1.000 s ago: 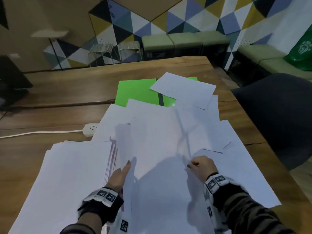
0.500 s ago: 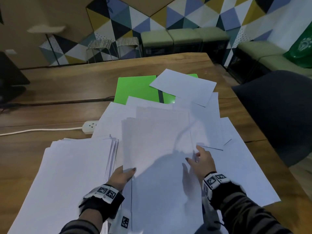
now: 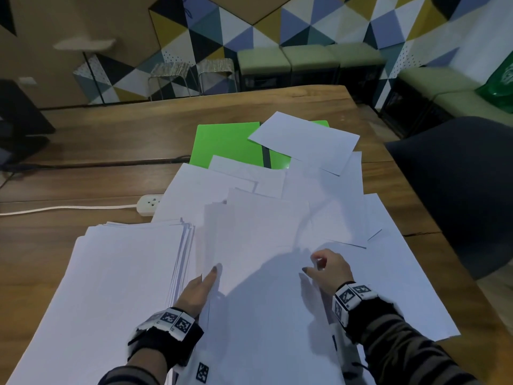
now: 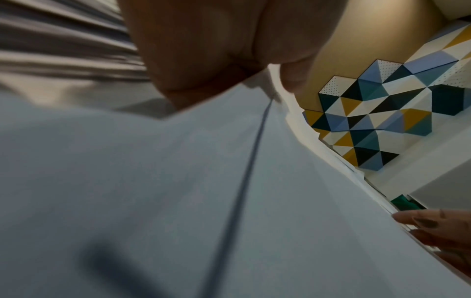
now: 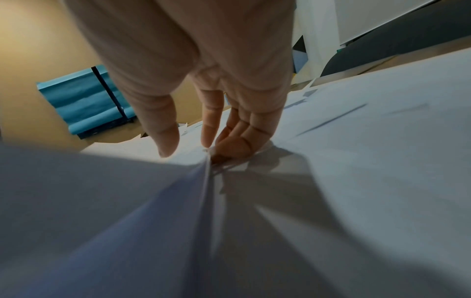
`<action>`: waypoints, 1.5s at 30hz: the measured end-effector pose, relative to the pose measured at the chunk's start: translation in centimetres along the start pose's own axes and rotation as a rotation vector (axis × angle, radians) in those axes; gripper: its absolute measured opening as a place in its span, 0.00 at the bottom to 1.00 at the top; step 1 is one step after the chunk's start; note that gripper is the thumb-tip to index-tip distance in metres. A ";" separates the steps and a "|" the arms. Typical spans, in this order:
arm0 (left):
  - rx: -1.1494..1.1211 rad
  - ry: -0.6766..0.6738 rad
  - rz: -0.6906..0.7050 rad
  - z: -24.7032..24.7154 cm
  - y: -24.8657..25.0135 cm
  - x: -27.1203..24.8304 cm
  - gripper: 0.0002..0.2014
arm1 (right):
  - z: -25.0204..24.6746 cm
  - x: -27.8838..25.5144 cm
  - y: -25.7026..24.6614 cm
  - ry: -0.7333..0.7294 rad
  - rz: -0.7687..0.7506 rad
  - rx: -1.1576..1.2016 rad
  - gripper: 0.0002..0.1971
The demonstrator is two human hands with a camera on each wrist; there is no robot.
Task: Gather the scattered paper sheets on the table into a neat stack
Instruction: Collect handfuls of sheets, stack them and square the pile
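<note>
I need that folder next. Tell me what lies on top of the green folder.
One white sheet lies across the green folder, covering its far right part. More loose sheets overlap its near edge. What the sheets hide of the folder cannot be seen.

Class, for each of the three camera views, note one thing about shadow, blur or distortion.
Head view: dark arm shadows fall across the white paper sheets between both hands; table edges bow. Left wrist view: the stacked sheet edges smear into streaks. Right wrist view: the near paper is soft, and the right hand casts a shadow.
</note>
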State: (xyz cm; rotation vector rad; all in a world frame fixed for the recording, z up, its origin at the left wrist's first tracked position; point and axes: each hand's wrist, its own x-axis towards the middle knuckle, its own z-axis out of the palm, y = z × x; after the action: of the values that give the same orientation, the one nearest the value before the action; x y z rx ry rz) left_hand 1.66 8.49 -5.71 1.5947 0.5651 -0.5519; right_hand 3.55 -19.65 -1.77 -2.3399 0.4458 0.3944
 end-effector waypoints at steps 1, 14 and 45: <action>-0.008 -0.027 0.029 0.2 0.1 -0.4 0.33 | 0.1 -0.1 0.2 -0.008 0.007 0.007 0.16; 0.098 -0.053 0.199 0.9 1.2 -1.2 0.25 | 0.4 -0.4 0.4 -0.013 -0.067 0.151 0.14; -0.137 0.291 -0.092 -9.1 -3.5 1.6 0.48 | -0.7 -0.5 -0.8 -0.052 -0.043 0.284 0.07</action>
State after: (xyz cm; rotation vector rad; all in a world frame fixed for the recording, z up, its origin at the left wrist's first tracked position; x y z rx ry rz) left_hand 0.83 17.88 -8.53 1.5332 0.8793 -0.3421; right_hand 3.59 -19.48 -0.61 -2.0555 0.3981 0.3464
